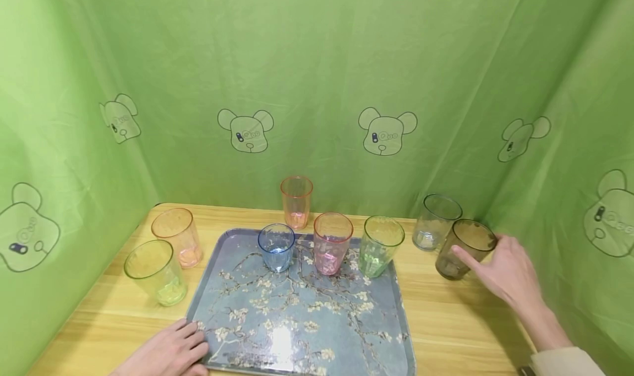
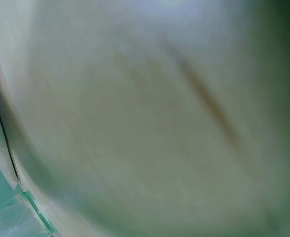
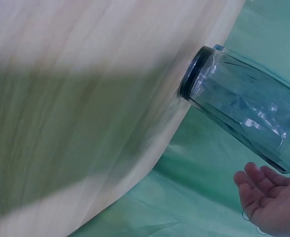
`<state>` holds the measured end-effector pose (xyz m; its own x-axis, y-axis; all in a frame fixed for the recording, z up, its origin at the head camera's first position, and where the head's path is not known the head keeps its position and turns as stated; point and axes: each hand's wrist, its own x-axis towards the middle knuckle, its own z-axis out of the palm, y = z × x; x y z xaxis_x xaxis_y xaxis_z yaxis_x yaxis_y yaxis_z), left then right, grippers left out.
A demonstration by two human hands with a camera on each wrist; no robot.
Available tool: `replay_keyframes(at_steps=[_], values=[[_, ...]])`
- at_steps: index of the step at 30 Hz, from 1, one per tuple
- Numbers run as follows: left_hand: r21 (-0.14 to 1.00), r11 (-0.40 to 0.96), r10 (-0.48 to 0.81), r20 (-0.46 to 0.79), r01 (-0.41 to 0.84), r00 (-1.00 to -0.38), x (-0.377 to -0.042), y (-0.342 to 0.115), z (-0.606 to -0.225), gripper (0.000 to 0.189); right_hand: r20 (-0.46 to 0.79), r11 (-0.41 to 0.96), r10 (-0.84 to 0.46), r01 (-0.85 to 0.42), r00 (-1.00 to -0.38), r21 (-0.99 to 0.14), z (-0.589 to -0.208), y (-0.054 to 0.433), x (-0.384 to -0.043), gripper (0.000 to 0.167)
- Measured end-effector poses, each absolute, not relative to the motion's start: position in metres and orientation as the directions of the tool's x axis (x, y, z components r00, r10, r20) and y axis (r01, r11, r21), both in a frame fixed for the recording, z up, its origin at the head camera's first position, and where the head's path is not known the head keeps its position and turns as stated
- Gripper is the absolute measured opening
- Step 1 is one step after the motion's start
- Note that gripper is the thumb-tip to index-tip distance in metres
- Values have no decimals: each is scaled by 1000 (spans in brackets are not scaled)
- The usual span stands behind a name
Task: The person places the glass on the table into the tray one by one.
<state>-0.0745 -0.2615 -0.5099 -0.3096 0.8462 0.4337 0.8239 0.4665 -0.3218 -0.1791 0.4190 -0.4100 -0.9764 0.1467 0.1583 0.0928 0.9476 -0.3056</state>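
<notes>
My right hand (image 1: 512, 271) is at a brown tumbler (image 1: 458, 260) on the right of the table, its thumb reaching across the near side. In the right wrist view, the bent fingers (image 3: 263, 187) stand apart from the upright tumbler (image 3: 248, 111). Beside the lower left corner of a blossom-patterned tray (image 1: 277, 315) rests my left hand (image 1: 170, 348), fingers loosely bent at the rim. A blue tumbler (image 1: 276, 252), a pink one (image 1: 331, 252) and a green one (image 1: 377, 252) stand on the tray's far part. The left wrist view is mostly blurred table.
A clear grey tumbler (image 1: 433, 227) stands just behind the brown one. Behind the tray is an orange tumbler (image 1: 296, 205). Left of it stand a peach tumbler (image 1: 180, 241) and a yellow-green one (image 1: 160, 277). Green curtains (image 1: 317, 62) surround the wooden table (image 1: 446, 321).
</notes>
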Motion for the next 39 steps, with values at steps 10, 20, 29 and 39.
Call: replay_keyframes(at_steps=[10, 20, 29, 39], values=[[-323, 471, 846, 430, 821, -316, -73, -261, -507, 39, 117, 939, 145, 99, -983, -330, -414, 424, -184, 123], [-330, 467, 848, 429, 820, -310, -74, -261, -507, 39, 126, 936, 146, 96, -981, -339, -420, 426, -184, 119], [-324, 469, 847, 428, 822, -314, -74, -260, -506, 38, 81, 908, 121, 77, -989, -411, -423, 430, -186, 104], [-323, 463, 847, 435, 825, -305, -74, -261, -509, 38, 154, 910, 96, 24, -983, -414, -427, 427, -185, 86]])
